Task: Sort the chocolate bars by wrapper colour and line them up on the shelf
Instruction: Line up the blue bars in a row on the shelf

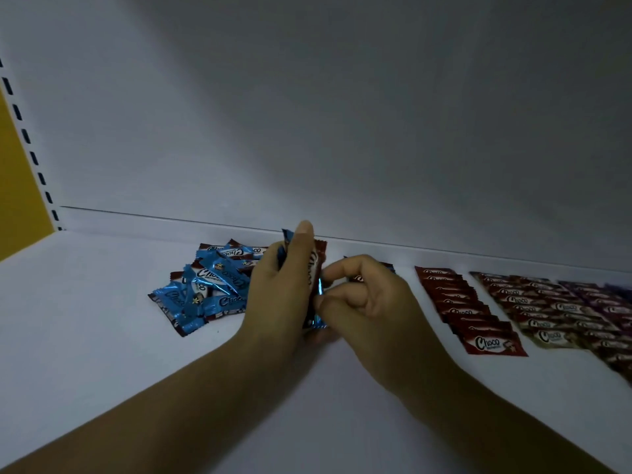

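My left hand [278, 289] grips a small stack of chocolate bars [316, 268] upright above the white shelf [102, 336]; blue and red-brown wrappers show in it. My right hand [362, 302] pinches the stack's right edge with curled fingertips. A loose heap of blue-wrapped bars [205, 285] lies just left of my left hand. Partly hidden behind my right hand lies another bar [362, 277]. To the right, a neat overlapping row of red bars [468, 309] runs front to back. Beside it run a row of beige-brown bars [540, 309] and a row of purple bars [612, 302].
The shelf's white back wall [307, 131] rises right behind the bars. A perforated upright [30, 148] and a yellow side panel [13, 186] close off the left end. Bare white shelf spans the front left.
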Tool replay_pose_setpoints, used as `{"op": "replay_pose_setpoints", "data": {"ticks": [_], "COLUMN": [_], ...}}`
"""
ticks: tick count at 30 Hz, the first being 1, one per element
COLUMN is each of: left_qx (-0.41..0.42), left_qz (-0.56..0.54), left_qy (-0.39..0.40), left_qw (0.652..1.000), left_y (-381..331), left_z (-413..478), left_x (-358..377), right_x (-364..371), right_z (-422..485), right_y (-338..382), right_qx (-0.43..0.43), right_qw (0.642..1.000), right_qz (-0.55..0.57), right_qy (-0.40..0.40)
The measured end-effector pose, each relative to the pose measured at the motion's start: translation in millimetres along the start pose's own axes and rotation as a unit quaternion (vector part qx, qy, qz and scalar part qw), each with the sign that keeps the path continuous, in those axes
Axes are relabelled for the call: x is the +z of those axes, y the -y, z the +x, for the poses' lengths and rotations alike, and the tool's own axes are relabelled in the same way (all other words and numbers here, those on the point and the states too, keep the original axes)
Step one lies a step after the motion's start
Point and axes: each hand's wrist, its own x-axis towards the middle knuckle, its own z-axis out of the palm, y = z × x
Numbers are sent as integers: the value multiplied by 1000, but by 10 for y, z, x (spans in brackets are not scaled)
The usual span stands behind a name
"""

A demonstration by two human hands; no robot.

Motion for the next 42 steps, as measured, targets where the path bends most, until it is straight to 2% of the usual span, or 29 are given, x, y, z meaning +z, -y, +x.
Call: {"op": "replay_pose_setpoints", "data": {"ticks": [2, 4, 9, 12, 15, 19, 22, 27, 31, 34, 36, 38, 40, 42], "left_qx": [33, 55, -22, -37, -22, -7, 11, 13, 19, 32, 36, 37, 77, 154], "left_qz": [28, 44, 19, -24, 7, 37, 62, 102, 122, 140, 148, 149, 184, 267], "left_qy": [69, 103, 11, 4, 2, 14, 35, 56, 56, 65, 73, 72, 71, 88], "left_qw": [997, 992, 1000, 999, 1000, 999, 997, 993, 991, 987, 986, 986, 977, 947], "left_y": [34, 50, 24, -53, -66, -49, -25, -5, 12, 14, 17, 5, -6, -7], "left_z": [-56, -79, 95, 163, 172, 161, 149, 150, 141, 129, 117, 105, 95, 76], "left_x": [6, 15, -105, -172, -172, -147, -140, -139, -151, -136, -118, -113, -134, -157], "right_x": [-47, -103, -280, -383, -496, -744, -827, -729, -717, -759, -813, -885, -942, -949], "right_z": [27, 50, 126, 159, 200, 226, 220, 211, 225, 244, 264, 285, 292, 279], "right_y": [14, 35, 31, 8, -6, 52, 49, 51, 35, 71, 88, 79, 67, 49], "right_qx": [10, 20, 70, 91, 59, 56, 69, 70, 27, -4, 14, 42, 46, 34], "right_qw": [999, 998, 997, 996, 994, 953, 934, 958, 958, 976, 987, 983, 973, 957], "right_qz": [27, 39, 15, 14, -93, -284, -329, -258, -272, -218, -158, -170, -225, -280], "right_qy": [-18, -34, -6, 8, 13, 89, 123, 101, 84, 25, -22, -46, -6, 62]}}
